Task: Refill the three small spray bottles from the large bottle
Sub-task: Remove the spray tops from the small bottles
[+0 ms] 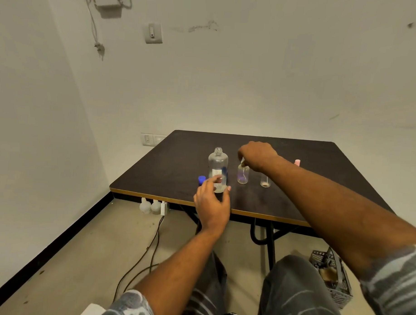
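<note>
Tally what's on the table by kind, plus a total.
Large bottle, uncapped: 1
Small bottles: 2
Pink-topped item, mostly hidden behind the right forearm, likely the third small bottle: 1
Blue cap: 1
Total: 5

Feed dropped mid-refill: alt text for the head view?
Right hand pinches the top of a small spray bottle on a dark table; open left hand reaches for the uncapped large bottle, blue cap beside it.
</note>
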